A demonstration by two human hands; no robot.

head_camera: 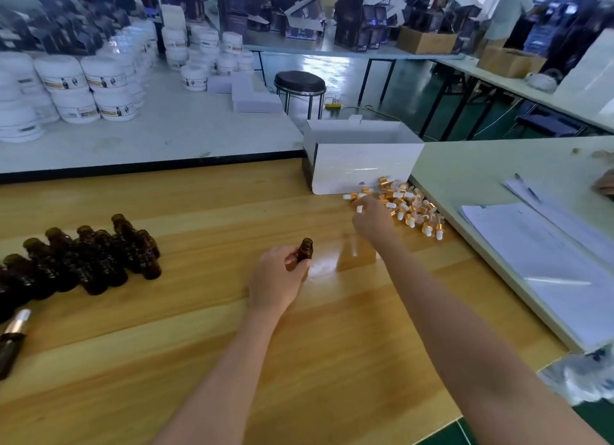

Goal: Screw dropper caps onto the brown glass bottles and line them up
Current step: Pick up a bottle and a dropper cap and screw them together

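My left hand [277, 280] grips an uncapped brown bottle [305, 249] upright, mid-surface [199, 345]. My right hand [373, 220] is at the dropper caps [407, 208] beside the white box [362, 165], fingers curled, too blurred to tell if one's pinched. My worry: a loose pinch drops the cap, or it cross-threads.

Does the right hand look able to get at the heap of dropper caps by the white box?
Likely yes: the right hand is at the heap's near edge, and the dropper caps lie loose, uncovered, on the wooden table.
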